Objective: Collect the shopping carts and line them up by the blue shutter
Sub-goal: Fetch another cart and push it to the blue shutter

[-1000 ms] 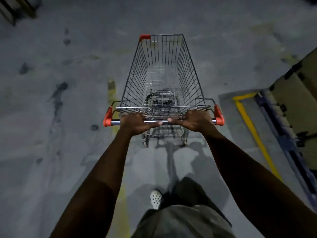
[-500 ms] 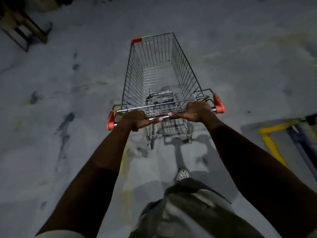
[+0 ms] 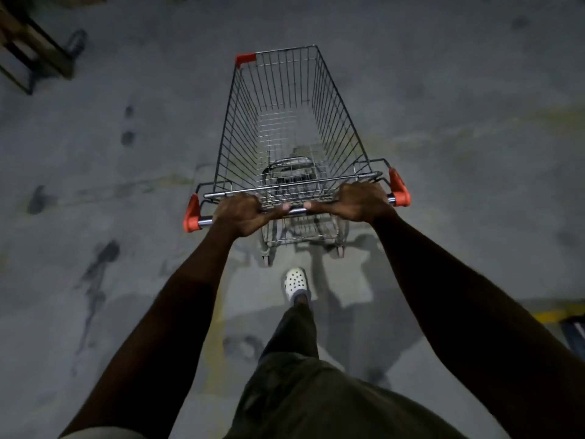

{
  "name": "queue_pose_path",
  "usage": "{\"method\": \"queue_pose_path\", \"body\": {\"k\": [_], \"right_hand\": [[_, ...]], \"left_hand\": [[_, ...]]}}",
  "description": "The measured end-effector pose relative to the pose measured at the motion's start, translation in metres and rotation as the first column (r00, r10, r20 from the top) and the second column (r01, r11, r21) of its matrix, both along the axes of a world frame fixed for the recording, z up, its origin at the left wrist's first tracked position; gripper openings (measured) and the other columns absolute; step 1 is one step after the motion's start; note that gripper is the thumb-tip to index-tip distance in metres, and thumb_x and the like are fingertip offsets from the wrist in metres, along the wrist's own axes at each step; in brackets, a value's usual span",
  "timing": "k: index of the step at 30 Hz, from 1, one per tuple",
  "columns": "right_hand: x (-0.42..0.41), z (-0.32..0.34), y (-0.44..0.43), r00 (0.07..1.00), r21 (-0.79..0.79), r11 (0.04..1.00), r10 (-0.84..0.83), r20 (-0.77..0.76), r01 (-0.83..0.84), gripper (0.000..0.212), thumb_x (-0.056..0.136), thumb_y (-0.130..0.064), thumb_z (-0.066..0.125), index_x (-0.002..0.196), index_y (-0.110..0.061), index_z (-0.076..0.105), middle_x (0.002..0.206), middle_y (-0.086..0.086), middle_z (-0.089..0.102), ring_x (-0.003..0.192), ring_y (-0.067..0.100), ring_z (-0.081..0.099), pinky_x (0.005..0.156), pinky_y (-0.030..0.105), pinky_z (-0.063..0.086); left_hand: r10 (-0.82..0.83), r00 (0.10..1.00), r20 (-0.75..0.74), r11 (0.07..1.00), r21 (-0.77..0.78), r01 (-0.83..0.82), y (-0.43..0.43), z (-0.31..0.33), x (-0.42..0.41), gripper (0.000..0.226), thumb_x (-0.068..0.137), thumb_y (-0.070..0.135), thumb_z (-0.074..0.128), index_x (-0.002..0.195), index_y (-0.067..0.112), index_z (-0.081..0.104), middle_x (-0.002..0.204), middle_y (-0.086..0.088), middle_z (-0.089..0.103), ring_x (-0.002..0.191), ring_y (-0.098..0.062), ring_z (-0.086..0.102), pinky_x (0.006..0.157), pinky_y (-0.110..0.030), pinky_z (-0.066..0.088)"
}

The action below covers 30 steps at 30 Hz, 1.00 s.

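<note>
A wire shopping cart (image 3: 294, 128) with orange corner caps stands on the concrete floor straight ahead of me, its basket empty. My left hand (image 3: 243, 215) grips the left half of the metal cart handle (image 3: 296, 211), fingers curled over the bar. On the right half, my right hand (image 3: 354, 202) grips the same bar. The two thumbs nearly meet at the middle. No blue shutter is in sight.
A wooden pallet or frame (image 3: 28, 52) lies at the far left top. A yellow floor line (image 3: 550, 315) and a blue edge (image 3: 574, 331) show at the lower right. My foot in a white clog (image 3: 296, 283) steps behind the cart. Stained concrete lies all around.
The cart and I have rolled forward and turned left; the yellow line and blue-edged structure on the right slid back to the frame's lower right. Both hands keep their hold.
</note>
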State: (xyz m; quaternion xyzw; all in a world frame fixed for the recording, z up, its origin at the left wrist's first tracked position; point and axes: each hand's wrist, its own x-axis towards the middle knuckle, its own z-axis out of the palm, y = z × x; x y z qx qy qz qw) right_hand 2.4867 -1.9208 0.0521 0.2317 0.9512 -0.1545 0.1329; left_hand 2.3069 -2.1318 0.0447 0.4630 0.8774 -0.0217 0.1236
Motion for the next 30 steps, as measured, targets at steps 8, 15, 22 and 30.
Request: {"method": "queue_pose_path", "body": {"k": [8,15,22,30], "right_hand": [[-0.17,0.001,0.167,0.995,0.083,0.995,-0.06,0.077,0.053,0.101,0.071,-0.105,0.027,0.082,-0.016,0.074,0.086,0.003,0.073,0.083,0.022,0.068,0.077,0.036,0.045],[-0.292,0.014,0.318,0.991,0.024,0.995,-0.103,0.081,0.101,0.088,0.053,-0.1,0.013,0.063,-0.022,0.054,0.087,0.007,0.069,0.092,0.025,0.069,0.086,0.037,0.052],[-0.434,0.019,0.509,0.983,0.015,0.988,-0.152,0.107,0.152,0.081,0.077,-0.095,0.033,0.066,-0.018,0.056,0.076,0.002,0.059,0.078,0.02,0.06,0.079,0.034,0.045],[-0.564,0.01,0.702,0.977,0.049,0.983,-0.18,0.115,0.176,0.074,0.074,-0.098,0.037,0.064,-0.026,0.047,0.096,0.007,0.072,0.092,0.025,0.067,0.079,0.034,0.042]], "left_hand": [[-0.069,0.995,0.073,0.997,-0.039,0.072,0.182,0.004,-0.179,0.092,0.074,0.1,0.01,0.055,0.019,0.049,0.076,-0.006,0.059,0.091,-0.031,0.067,0.083,-0.04,0.048],[-0.145,0.989,0.039,0.988,-0.038,0.147,0.351,0.001,-0.318,0.101,0.067,0.104,0.003,0.056,0.017,0.053,0.074,-0.006,0.058,0.089,-0.03,0.067,0.088,-0.043,0.051],[-0.064,0.998,0.005,0.998,0.02,0.064,0.551,-0.006,-0.464,0.108,0.065,0.106,0.007,0.07,0.017,0.069,0.083,-0.005,0.069,0.093,-0.028,0.067,0.09,-0.041,0.051],[-0.081,0.995,0.063,0.996,-0.03,0.083,0.738,-0.002,-0.59,0.097,0.072,0.103,0.015,0.05,0.017,0.053,0.056,0.001,0.054,0.07,-0.024,0.062,0.088,-0.041,0.054]]}}
